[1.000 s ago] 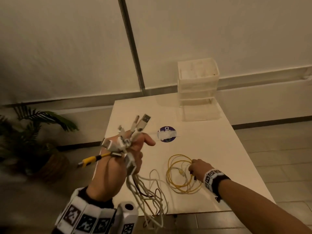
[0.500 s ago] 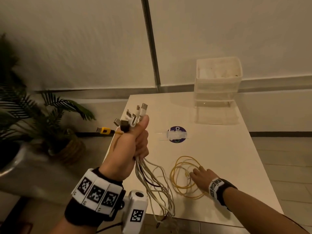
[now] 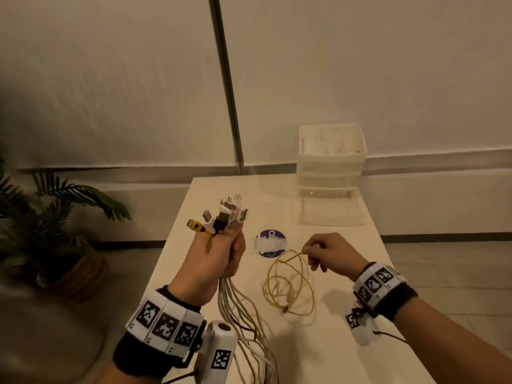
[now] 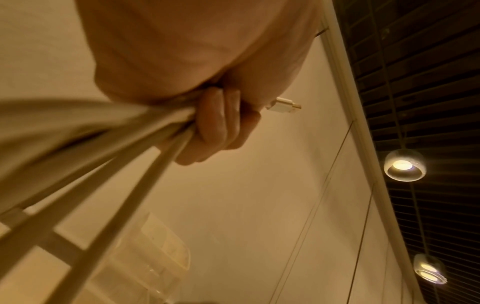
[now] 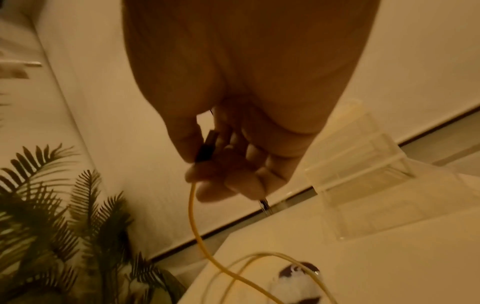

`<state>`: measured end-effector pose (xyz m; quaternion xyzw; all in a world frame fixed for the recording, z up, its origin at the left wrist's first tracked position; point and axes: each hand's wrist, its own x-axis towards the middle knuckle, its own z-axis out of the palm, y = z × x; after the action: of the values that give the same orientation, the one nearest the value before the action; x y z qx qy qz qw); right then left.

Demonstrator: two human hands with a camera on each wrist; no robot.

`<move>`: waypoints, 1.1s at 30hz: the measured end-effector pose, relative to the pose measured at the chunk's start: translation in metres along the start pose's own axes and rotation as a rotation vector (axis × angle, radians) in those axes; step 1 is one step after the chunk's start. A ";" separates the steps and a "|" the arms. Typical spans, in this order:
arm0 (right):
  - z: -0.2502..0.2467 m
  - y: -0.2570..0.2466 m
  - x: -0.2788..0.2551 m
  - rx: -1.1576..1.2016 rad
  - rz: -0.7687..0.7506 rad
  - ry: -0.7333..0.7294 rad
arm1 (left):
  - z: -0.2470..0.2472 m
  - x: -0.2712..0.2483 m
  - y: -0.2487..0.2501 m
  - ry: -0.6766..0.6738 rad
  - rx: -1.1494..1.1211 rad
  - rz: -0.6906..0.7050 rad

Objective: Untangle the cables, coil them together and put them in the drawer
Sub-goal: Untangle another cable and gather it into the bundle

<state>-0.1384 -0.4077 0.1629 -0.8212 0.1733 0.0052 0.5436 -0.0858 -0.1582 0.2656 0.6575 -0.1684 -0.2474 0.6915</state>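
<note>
My left hand [image 3: 221, 256] grips a bundle of white cables [image 3: 243, 314] upright over the table's left edge, with several plug ends [image 3: 224, 214] and one yellow plug fanned out above the fist. The strands [image 4: 109, 156] run down from the curled fingers [image 4: 221, 123] and hang past the table's front edge. My right hand [image 3: 318, 252] pinches the end of the yellow cable [image 3: 288, 284] and holds it a little above the table, its loose loops still lying on the top. In the right wrist view the yellow cable [image 5: 194, 222] hangs from the fingertips [image 5: 207, 181]. The clear plastic drawer unit [image 3: 331, 162] stands at the table's far edge.
The white table [image 3: 332, 328] carries a round purple sticker [image 3: 270, 242] between my hands and the drawers. A potted palm [image 3: 47, 217] stands on the floor to the left. A wall with a dark vertical strip lies behind the table.
My right hand went from lying on the yellow coil to pinching its end and lifting it. The left hand turned the bundle more upright, plugs pointing up.
</note>
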 end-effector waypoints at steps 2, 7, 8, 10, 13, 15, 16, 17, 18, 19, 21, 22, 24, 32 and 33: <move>-0.003 -0.015 -0.006 0.286 0.008 0.095 | 0.003 0.004 0.001 -0.009 -0.018 0.009; -0.009 -0.048 -0.019 0.400 -0.086 0.013 | 0.004 0.011 0.004 -0.030 -0.047 0.001; -0.014 -0.058 -0.022 0.464 -0.121 0.004 | 0.002 0.014 0.005 -0.027 -0.058 0.004; -0.026 -0.079 -0.029 0.596 -0.229 -0.001 | 0.001 0.017 0.006 -0.014 -0.085 0.006; -0.036 -0.119 -0.032 0.417 -0.414 0.067 | 0.000 0.022 0.009 -0.016 -0.104 0.024; -0.031 -0.147 -0.031 0.247 -0.528 0.143 | 0.001 0.024 0.013 -0.036 -0.085 0.119; -0.026 -0.157 -0.030 0.190 -0.568 0.166 | 0.003 0.025 0.015 -0.048 -0.076 0.188; -0.020 -0.165 -0.029 0.149 -0.599 0.169 | 0.005 0.026 0.019 -0.062 -0.075 0.253; -0.013 -0.169 -0.029 0.122 -0.616 0.164 | 0.007 0.026 0.023 -0.063 -0.081 0.298; -0.006 -0.170 -0.028 0.122 -0.616 0.160 | 0.008 0.027 0.025 -0.044 -0.091 0.315; 0.004 -0.169 -0.029 0.188 -0.580 0.181 | 0.009 0.030 0.028 0.018 -0.131 0.287; 0.007 -0.169 -0.029 0.233 -0.551 0.192 | 0.008 0.030 0.029 0.037 -0.163 0.255; 0.012 -0.168 -0.031 0.296 -0.494 0.188 | 0.004 0.031 0.030 0.052 -0.224 0.189; 0.058 -0.163 -0.043 0.289 -0.369 0.105 | 0.003 0.033 0.032 -0.070 -0.270 0.113; 0.061 -0.162 -0.043 0.323 -0.367 0.135 | 0.006 0.032 0.030 -0.075 -0.276 0.108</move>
<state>-0.1204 -0.2846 0.2906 -0.7400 0.0558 -0.1762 0.6467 -0.0591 -0.1803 0.2928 0.5366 -0.1936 -0.2549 0.7808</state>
